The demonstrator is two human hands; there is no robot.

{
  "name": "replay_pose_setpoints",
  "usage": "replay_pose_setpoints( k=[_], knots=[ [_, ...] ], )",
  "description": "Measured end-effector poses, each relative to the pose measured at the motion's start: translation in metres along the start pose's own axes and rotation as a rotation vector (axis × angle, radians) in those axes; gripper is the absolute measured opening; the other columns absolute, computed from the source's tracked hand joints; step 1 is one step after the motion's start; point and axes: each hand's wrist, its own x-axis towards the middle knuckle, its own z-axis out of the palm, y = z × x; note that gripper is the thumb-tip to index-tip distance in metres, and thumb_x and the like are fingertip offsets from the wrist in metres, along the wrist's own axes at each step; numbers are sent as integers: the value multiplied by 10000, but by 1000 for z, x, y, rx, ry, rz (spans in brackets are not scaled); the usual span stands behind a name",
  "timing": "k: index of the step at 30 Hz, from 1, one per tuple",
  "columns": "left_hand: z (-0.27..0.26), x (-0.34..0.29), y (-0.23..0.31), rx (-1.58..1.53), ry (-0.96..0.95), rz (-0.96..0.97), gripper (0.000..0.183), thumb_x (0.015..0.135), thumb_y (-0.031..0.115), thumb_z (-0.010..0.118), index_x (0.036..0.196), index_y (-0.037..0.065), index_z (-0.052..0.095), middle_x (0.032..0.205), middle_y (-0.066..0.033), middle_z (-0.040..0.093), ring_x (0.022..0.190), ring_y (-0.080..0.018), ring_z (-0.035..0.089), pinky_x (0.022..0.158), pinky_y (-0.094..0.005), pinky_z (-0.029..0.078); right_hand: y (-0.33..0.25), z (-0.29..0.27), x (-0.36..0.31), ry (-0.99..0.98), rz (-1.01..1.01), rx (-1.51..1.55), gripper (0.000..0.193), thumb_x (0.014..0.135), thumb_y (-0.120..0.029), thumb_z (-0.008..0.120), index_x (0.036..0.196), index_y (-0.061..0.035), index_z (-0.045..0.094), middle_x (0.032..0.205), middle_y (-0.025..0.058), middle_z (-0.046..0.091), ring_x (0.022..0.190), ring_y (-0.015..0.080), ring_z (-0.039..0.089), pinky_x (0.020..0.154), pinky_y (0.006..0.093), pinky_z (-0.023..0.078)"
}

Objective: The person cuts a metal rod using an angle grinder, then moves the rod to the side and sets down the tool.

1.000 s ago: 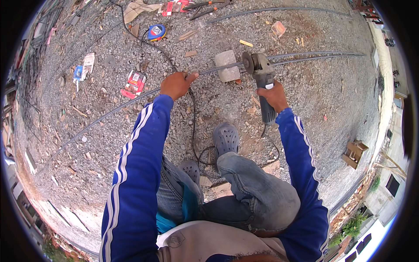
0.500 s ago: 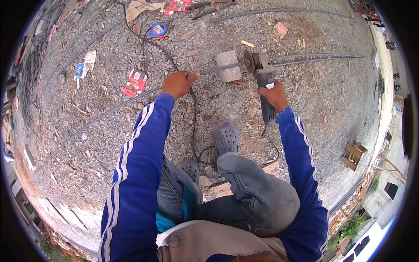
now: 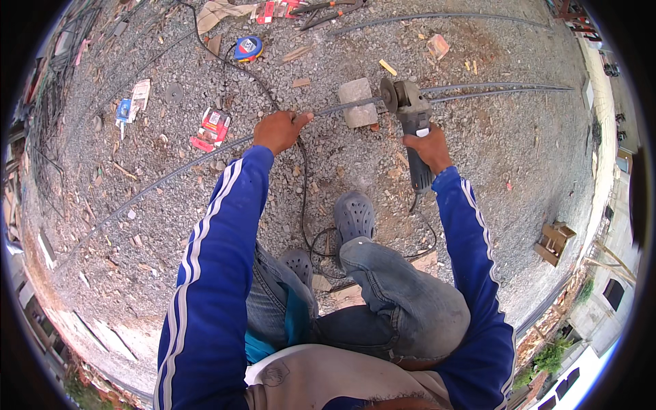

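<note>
My left hand (image 3: 279,132) is closed round a long grey steel rebar (image 3: 188,162) that runs from the lower left up to the right. Under the bar, to the right of that hand, sits a grey concrete block (image 3: 355,89). An angle grinder (image 3: 410,102) is gripped at its body by my right hand (image 3: 430,149). Its disc (image 3: 389,95) stands upright across the bar, just right of the block; whether it touches the metal or spins, I cannot tell. Beyond the grinder head, two lengths of rebar (image 3: 499,87) stretch on to the right.
A black cord (image 3: 303,198) loops over the gravel beside my clogs (image 3: 354,213). Farther off lie a blue tape measure (image 3: 248,48), long-handled cutters (image 3: 335,12) and another rebar (image 3: 437,18). A red packet (image 3: 210,128) and a loose disc (image 3: 174,93) are at left; a cardboard box (image 3: 554,244) stands at right.
Hardly anything differs. The grinder and my right hand have shifted very slightly; my left hand stays in place on the rebar.
</note>
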Motion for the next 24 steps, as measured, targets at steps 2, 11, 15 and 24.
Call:
replay_pose_setpoints(
  k=[2,11,15,24],
  knots=[
    [2,-1,-1,-35,81,36,714,877,690,449,820,18,685,842,-242,664,841,-404,643,757,-493,478,1,0,0,-5,-29,18,451,619,-251,800,952,21,665,845,116,703,740,214,671,698,343,532],
    [3,0,-2,-38,77,34,716,876,691,449,826,17,685,856,-245,666,857,-408,642,768,-496,478,-7,-1,-5,-5,12,24,438,617,-239,796,949,14,667,848,106,703,743,207,668,694,341,529],
    [2,-1,-1,-41,71,31,715,875,691,453,838,17,690,862,-246,667,862,-406,643,773,-493,479,-6,0,-4,-7,13,39,432,617,-240,792,941,15,665,839,106,701,729,208,666,683,339,529],
    [-1,-1,2,-15,14,-2,702,886,681,430,936,36,705,929,-220,686,923,-381,647,824,-489,467,5,3,1,14,11,12,443,608,-260,793,930,16,665,834,113,699,729,208,666,686,343,530]
  ],
)
